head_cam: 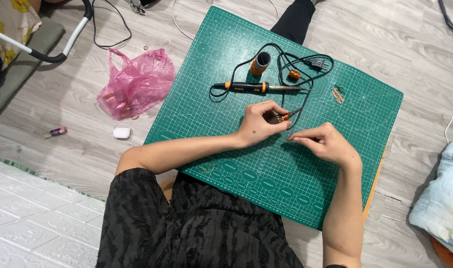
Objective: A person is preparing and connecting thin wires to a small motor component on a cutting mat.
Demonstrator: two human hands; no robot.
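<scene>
Fingers of my left hand (260,121) are pinched on a small orange-tipped tool (286,117), its thin tip angled up-right twd the black cord (305,92). Right hand (325,141) sits just beside it, thumb & index pressed together at the tips; whether they hold a fine wire or nothing I can't tell, too small. Both hands rest on the green cutting mat (236,164), which lies on the grey wood floor (87,129), abt mid-mat.

Just above my hands: a black & orange soldering iron (251,87) lying flat, tip pointing right, cord looping round to a plug (318,63) near the mat's far edge. An orange roll w/ black core (260,63) stands behind the iron, a small copper coil (294,74) just right of it. Bits of copper wire (338,94) lie further right, well apart from my fingers.

Off the mat, left side: a pink plastic bag (137,82), a white earbud case (121,132), a small lighter-like thing (58,131).
</scene>
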